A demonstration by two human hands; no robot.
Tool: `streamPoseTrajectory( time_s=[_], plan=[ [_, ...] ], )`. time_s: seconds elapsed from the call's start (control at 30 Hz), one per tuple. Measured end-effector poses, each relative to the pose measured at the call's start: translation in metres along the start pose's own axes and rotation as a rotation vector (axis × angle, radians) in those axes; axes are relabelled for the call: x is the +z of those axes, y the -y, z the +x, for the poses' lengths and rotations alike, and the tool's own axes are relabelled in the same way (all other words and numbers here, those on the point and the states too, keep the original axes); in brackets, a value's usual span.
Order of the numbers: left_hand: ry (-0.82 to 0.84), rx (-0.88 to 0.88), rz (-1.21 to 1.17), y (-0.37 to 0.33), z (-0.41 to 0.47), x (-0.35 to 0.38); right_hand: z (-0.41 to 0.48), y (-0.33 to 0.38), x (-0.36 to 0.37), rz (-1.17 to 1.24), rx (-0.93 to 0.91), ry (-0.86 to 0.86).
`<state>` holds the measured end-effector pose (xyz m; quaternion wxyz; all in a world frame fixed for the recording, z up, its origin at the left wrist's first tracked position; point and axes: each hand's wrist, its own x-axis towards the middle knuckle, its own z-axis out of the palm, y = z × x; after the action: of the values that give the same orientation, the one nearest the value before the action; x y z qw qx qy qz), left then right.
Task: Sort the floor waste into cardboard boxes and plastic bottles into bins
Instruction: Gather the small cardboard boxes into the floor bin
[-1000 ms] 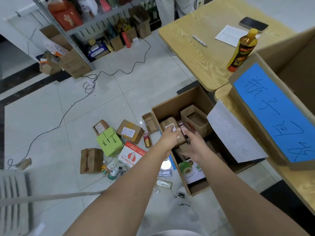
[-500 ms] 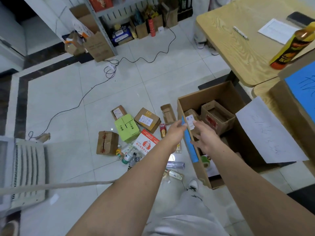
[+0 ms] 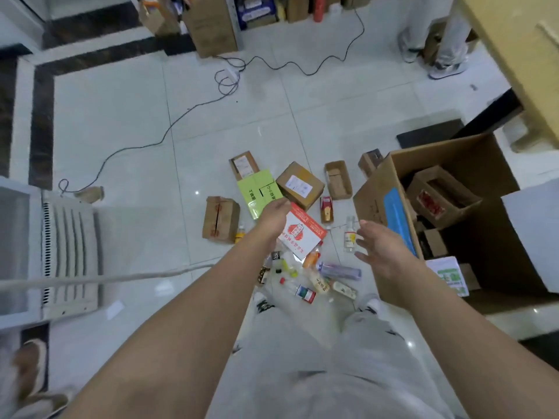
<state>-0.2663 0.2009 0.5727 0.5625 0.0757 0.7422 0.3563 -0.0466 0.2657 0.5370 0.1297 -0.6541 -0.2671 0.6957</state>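
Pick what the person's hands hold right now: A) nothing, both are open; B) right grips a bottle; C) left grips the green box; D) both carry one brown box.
A: the left hand and the right hand both show spread, relaxed fingers that grip nothing.

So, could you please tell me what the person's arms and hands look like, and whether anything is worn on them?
The left forearm and right forearm are bare, with no sleeve in view. The left grip and the right grip are bare hands: no gloves, and no ring, watch or wristband that I can see. Below them show light grey trousers.
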Motion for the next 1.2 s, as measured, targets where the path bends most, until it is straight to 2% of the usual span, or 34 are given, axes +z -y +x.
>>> streamPoseTrajectory(
  time_s=[0.17,0.37,0.5,0.67,0.8,0.97,1.1,1.2],
  plan=[
    [-0.029,-0.099,-0.062,0.02,0.02,-0.044,-0.001,-0.015,0.014,-0.086,0.039,-0.056],
    [-0.116,-0.139,-0.187,0.029,0.05,-0.048,0.034,0.011,0.018,-0.185,0.104,-0.05],
    [-0.157,-0.187,-0.125,0.054,0.089,-0.035,0.085,0.034,0.041,-0.315,0.163,0.019],
    [-0.175,-0.327,-0.114,0.107,0.179,0.003,0.201,0.033,0.053,-0.478,0.125,0.058],
    [-0.081,-0.413,-0.146,0.187,0.271,0.027,0.315,-0.01,0.056,-0.57,0.071,0.039],
    [-0.119,-0.494,-0.211,0.284,0.389,0.053,0.446,-0.11,0.067,-0.714,0.113,0.038],
    [-0.076,-0.519,-0.325,0.334,0.466,0.072,0.527,-0.173,0.088,-0.846,-0.017,0.003],
    [-0.109,-0.54,-0.351,0.362,0.507,0.081,0.575,-0.198,0.101,-1.027,-0.135,-0.018]
  ],
)
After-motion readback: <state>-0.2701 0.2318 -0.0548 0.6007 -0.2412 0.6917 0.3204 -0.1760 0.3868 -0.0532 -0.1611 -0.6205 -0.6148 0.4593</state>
